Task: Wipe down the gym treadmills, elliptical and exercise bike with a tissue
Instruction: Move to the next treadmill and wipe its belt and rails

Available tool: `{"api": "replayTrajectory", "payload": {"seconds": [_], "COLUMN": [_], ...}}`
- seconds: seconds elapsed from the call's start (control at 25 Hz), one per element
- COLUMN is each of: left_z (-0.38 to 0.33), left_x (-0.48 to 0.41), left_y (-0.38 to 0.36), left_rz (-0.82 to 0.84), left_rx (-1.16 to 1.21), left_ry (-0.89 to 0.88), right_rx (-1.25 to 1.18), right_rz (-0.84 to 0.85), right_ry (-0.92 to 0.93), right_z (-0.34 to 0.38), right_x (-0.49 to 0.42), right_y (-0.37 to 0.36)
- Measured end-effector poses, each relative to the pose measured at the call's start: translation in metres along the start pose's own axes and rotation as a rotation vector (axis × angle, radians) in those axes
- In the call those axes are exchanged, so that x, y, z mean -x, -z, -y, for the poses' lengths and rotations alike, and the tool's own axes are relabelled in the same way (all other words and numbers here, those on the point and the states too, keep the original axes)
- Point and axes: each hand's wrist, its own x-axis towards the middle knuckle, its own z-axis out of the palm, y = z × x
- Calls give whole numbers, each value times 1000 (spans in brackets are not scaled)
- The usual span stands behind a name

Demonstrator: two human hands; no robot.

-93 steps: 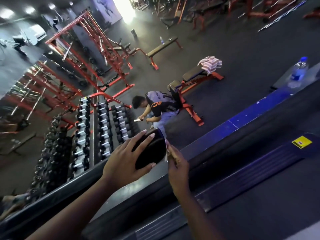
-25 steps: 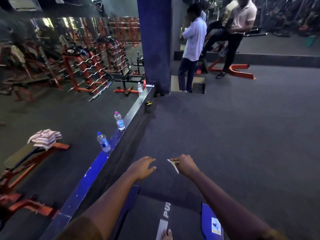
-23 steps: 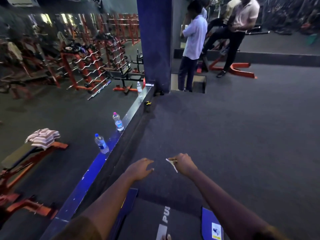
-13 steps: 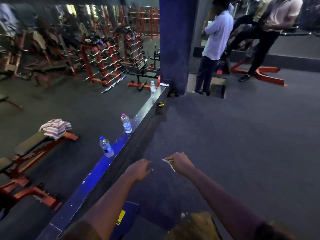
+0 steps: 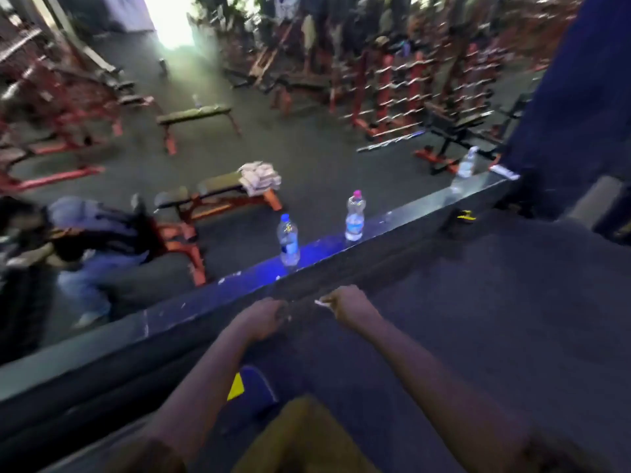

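Ledge (image 5: 205, 298) runs diagonally, lower left to upper right, just ahead of both hands. Left hand (image 5: 264, 317) and right hand (image 5: 348, 303) side by side, near each other. Tissue (image 5: 322, 303) in right hand, poking into gap between them. Near bottle (image 5: 288, 240) on ledge beyond hands, farther bottle (image 5: 355, 216) to its right, third bottle (image 5: 466, 163) at ledge's far end, beside pillar (image 5: 573, 97). Past ledge: weight bench (image 5: 218, 191), folded cloth (image 5: 260, 177) on its right end. Crouching person (image 5: 92, 233) left of it. Racks (image 5: 409, 80) far back right.
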Motion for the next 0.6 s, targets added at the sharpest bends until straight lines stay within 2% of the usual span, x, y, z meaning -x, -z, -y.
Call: {"api": "replayTrajectory", "payload": {"seconds": [0.16,0.6], "left_z": [5,76], "left_x": [35,93], "left_y": [10,28], "left_rz": [3,-260], "left_rx": [-2,188], "left_ry": [221,675], "right_rx": [14,50], "right_rz": [92,260], "right_ry": [245,756], "right_z": [14,136], "right_x": [-30,-136], "right_y": [16,6]}}
